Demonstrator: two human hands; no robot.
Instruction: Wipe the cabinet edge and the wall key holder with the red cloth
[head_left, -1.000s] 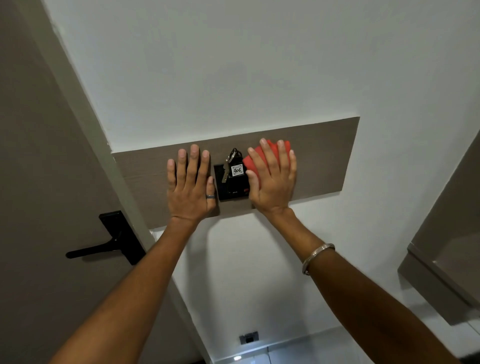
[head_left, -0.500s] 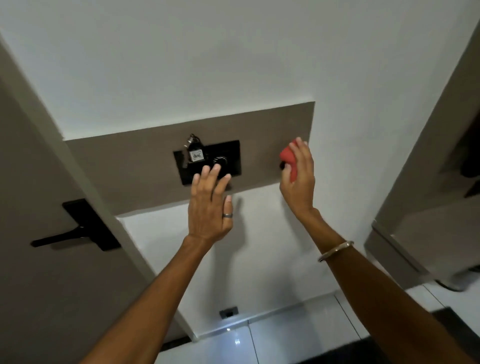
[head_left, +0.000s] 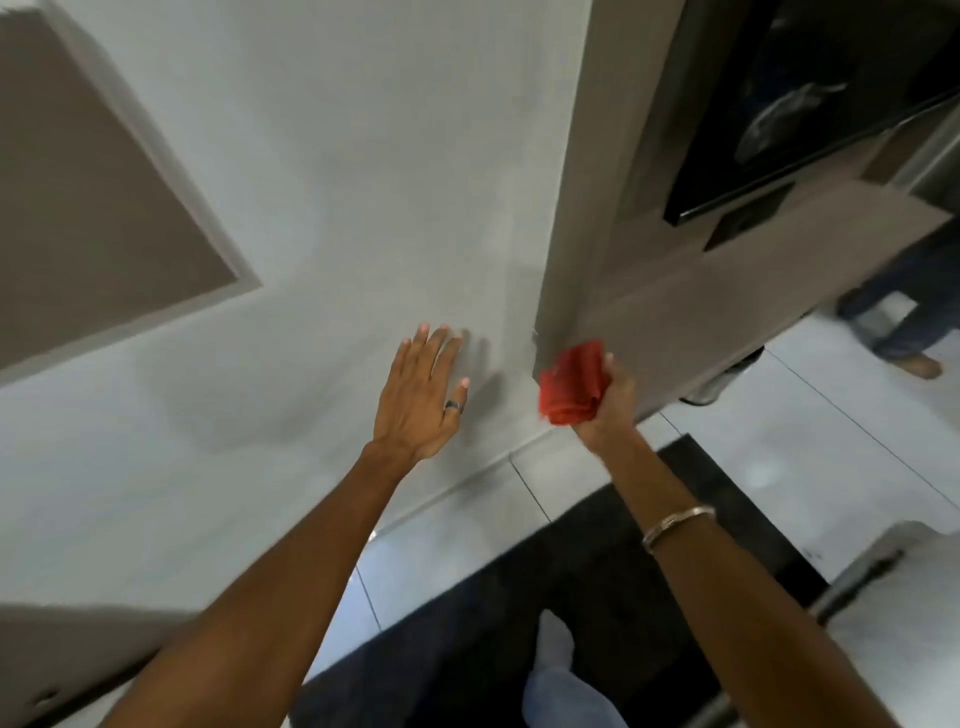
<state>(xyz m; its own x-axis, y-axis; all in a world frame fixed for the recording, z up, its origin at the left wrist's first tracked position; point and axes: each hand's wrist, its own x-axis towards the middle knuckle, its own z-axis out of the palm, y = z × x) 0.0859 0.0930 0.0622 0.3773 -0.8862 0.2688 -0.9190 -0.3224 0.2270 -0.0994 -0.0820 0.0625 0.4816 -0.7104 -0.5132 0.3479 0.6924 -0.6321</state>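
Observation:
My right hand (head_left: 610, 402) grips the bunched red cloth (head_left: 571, 387) and holds it against the lower part of the grey-brown cabinet's vertical edge (head_left: 558, 208), near its bottom corner. My left hand (head_left: 421, 397), a ring on one finger, rests flat with fingers spread on the white wall (head_left: 337, 208) to the left of the cabinet. The brown wall panel (head_left: 88, 208) fills the upper left; the black key holder and keys on it are out of frame.
A dark screen (head_left: 810, 104) is set into the cabinet front at upper right. Another person's legs and foot (head_left: 904, 338) stand on the white tiled floor (head_left: 857, 441) at right. A dark mat (head_left: 519, 597) lies below my arms.
The view has swung right and down, away from the key holder. My right hand carried the red cloth from the panel to the cabinet edge. My left hand slid down onto the bare wall.

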